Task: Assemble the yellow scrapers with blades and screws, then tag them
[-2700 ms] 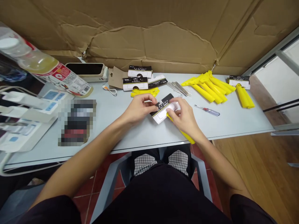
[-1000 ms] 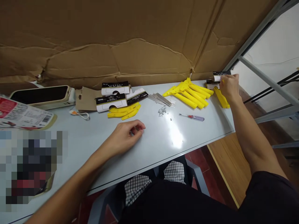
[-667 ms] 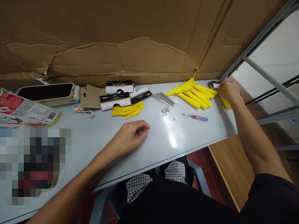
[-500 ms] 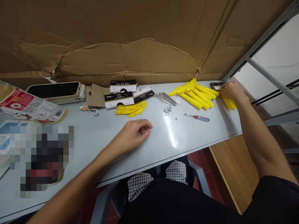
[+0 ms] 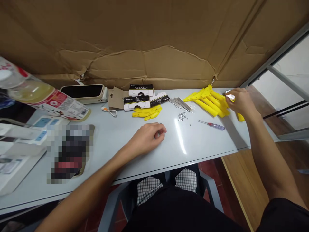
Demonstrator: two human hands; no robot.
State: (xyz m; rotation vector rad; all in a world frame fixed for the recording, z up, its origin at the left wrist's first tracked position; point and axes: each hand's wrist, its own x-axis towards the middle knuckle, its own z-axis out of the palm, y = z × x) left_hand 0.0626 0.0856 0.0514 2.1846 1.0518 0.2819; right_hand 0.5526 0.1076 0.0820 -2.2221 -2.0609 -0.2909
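Observation:
My left hand (image 5: 151,137) rests on the table with its fingers loosely curled and nothing in them. At the far right, my right hand (image 5: 239,100) pinches a small shiny silvery packet (image 5: 230,96), partly covered by the fingers. Just left of it lies a pile of long yellow plastic pieces (image 5: 212,101); one more yellow piece (image 5: 240,116) is below the hand. A screwdriver (image 5: 213,125) with a clear purplish handle lies between the hands. Near it are a heap of small metal fasteners (image 5: 182,115) and several flat metal strips (image 5: 181,105). Thinner yellow pieces (image 5: 147,112) lie beyond my left hand.
Black-and-white cardboard boxes (image 5: 136,102) stand at the back before a cardboard wall (image 5: 154,38). Left are a phone-like device (image 5: 83,92), a short cable (image 5: 109,111), a large tilted bottle (image 5: 51,98) and a blurred-out item (image 5: 72,153). A metal frame (image 5: 285,79) borders the right.
The view has shifted, so table items appear further right. My right hand has drawn slightly back from the far corner, and the silvery packet now shows at its fingertips. My left hand stays resting.

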